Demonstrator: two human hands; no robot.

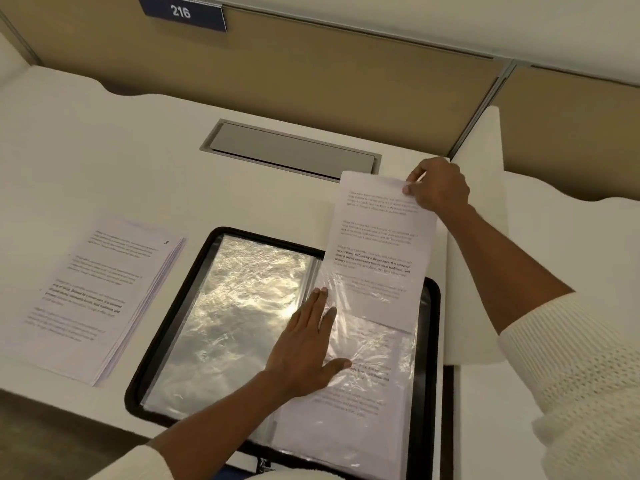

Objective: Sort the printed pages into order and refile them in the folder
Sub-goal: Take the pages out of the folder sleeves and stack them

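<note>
An open black folder (180, 306) with clear plastic sleeves lies on the white desk in front of me. My right hand (438, 185) pinches the top edge of a printed page (381, 233) whose lower part sits inside the right-hand sleeve (381, 344), over another filed page. My left hand (304, 348) lies flat, fingers spread, on that sleeve near the folder's spine. The left-hand sleeve (242, 306) is shiny and holds no page that I can see. A stack of printed pages (100, 292) rests on the desk left of the folder.
A grey cable hatch (291, 150) is set into the desk (104, 150) behind the folder. A tan partition with a "216" sign (181, 12) stands at the back. A white divider panel (481, 220) rises at the right of the desk.
</note>
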